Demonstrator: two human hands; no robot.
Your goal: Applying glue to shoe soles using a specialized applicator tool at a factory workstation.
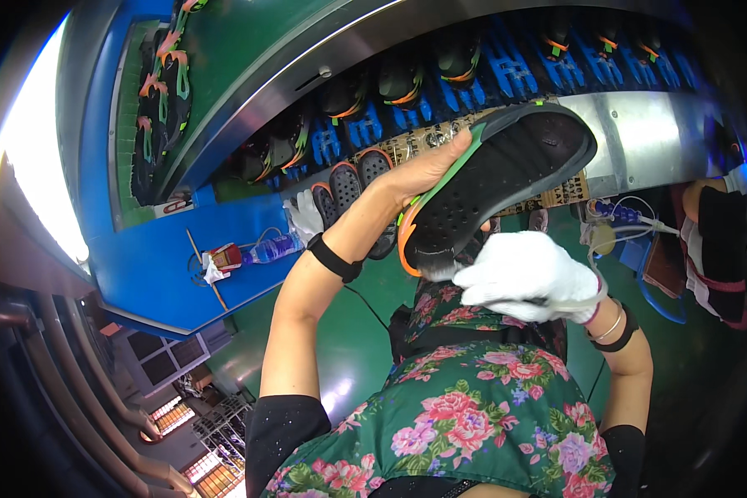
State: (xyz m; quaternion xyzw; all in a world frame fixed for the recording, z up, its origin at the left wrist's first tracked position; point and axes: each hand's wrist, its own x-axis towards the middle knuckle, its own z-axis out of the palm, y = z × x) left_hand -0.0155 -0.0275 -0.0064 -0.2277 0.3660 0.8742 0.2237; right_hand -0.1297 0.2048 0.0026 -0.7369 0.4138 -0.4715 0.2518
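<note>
The left hand point(430, 173) is gripping the shoe sole point(506, 170) by one edge, likely baring its inside; the right hand point(519, 274) is pinching a brush point(438, 271).

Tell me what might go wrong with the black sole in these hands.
The left hand holds the black sole near mid-length while the gloved right hand is at one end; pressure there might tip or twist it.

The left hand is bare, so its fingers could mark the surface, or pick up anything wet on it.
</note>
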